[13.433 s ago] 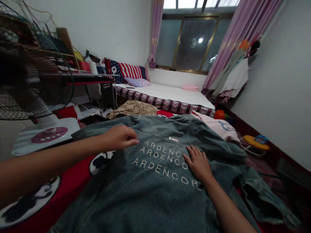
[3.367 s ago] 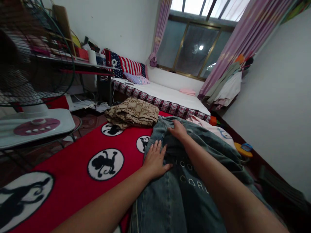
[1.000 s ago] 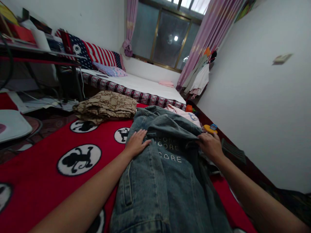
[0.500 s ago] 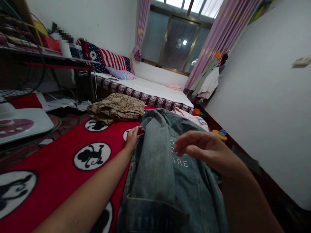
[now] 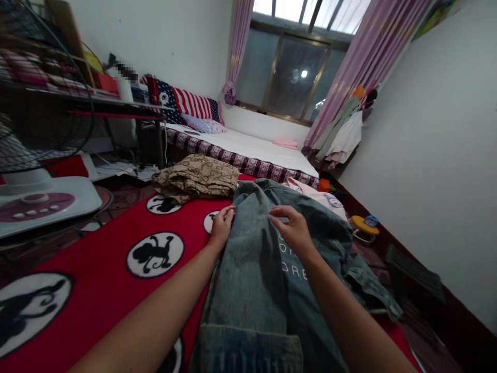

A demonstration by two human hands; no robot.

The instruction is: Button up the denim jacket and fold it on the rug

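Observation:
A faded blue denim jacket [image 5: 248, 269] lies back side up, with white lettering on its back. One sleeve is folded lengthwise over the jacket, its dark cuff [image 5: 252, 355] nearest me. At the sleeve's left edge rests my left hand [image 5: 222, 227], fingers loosely extended and touching the denim. My right hand [image 5: 293, 228] hovers at the sleeve's right edge, partly covering the lettering, its fingers curved and the thumb apart from them. Nothing shows between its fingertips. The other sleeve [image 5: 373, 290] sticks out to the right.
Under the jacket is a red blanket [image 5: 104, 295] with monkey figures. Beyond lie a folded brown patterned cloth [image 5: 198, 176] and a pink garment [image 5: 314, 194]. A fan base [image 5: 42, 202] stands left; a yellow stool [image 5: 365, 225] is right. A bed [image 5: 240, 140] lies under the window.
My right hand has moved left and away from me, to the folded sleeve's edge. My left hand stays by the sleeve's left edge. The view has shifted slightly.

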